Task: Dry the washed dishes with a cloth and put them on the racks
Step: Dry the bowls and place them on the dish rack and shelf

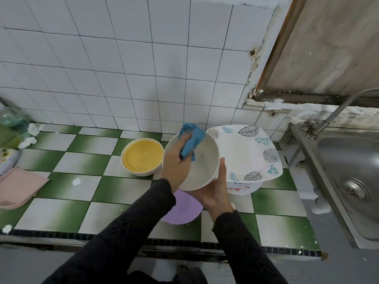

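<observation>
A white bowl (202, 162) is held tilted above the green-and-white tiled counter (86, 187). My right hand (217, 189) cups it from below, thumb up along its rim. My left hand (177, 160) grips a blue cloth (191, 140) and holds it inside the bowl against the wall. Just right of the bowl, a square white plate with leaf prints (246, 152) lies on top of a flowered plate (244, 188). A yellow dish sits inside a cream bowl (142, 156) to the left. A purple plate (184, 208) lies under my forearms.
A steel sink (352, 169) with a tap (336, 109) stands at the right. Pink trays (18, 186) lie at the counter's left edge, with bottles (12, 128) and crumpled paper (33, 133) behind them. A white tiled wall backs the counter. No rack is in view.
</observation>
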`<action>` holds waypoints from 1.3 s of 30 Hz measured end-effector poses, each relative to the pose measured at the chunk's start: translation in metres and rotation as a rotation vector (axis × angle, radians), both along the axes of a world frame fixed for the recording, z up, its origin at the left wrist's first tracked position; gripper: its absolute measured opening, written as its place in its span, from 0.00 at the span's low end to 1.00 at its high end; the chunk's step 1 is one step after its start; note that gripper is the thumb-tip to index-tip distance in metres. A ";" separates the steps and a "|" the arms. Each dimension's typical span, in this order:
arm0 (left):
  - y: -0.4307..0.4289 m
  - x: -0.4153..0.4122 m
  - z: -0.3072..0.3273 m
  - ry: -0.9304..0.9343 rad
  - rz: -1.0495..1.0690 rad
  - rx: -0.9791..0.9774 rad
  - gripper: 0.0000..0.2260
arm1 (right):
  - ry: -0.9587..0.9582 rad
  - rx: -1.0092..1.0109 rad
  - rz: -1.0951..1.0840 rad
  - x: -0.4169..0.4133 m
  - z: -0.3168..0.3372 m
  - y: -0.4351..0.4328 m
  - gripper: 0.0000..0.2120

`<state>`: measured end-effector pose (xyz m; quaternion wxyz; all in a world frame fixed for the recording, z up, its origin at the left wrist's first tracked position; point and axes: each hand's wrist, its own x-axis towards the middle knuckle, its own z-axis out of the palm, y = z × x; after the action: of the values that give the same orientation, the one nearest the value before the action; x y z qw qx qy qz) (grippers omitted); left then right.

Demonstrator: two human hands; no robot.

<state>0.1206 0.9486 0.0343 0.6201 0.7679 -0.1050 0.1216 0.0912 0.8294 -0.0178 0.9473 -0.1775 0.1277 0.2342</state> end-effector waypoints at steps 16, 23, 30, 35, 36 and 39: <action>0.025 -0.003 -0.017 0.146 -0.303 1.160 0.23 | -0.074 -0.096 -0.016 0.001 -0.007 -0.002 0.50; 0.005 -0.023 0.004 0.503 -0.502 0.587 0.17 | -0.067 -0.117 -0.101 -0.008 0.003 -0.014 0.52; -0.006 -0.036 0.013 0.680 -0.361 -0.262 0.09 | 0.009 -0.090 -0.091 -0.008 0.004 0.001 0.48; -0.011 -0.027 0.017 0.702 -0.119 -0.840 0.17 | -0.054 -0.059 -0.064 -0.012 0.000 0.011 0.43; -0.008 -0.023 0.021 0.659 -0.047 -0.792 0.17 | -0.046 -0.060 -0.052 -0.013 -0.001 0.011 0.43; 0.006 -0.014 0.022 0.310 0.122 -0.415 0.17 | -0.001 -0.033 -0.019 -0.014 -0.001 0.006 0.41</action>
<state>0.1070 0.9551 0.0558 0.7643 0.6389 0.0648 0.0586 0.0768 0.8358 -0.0193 0.9465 -0.1918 0.1326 0.2229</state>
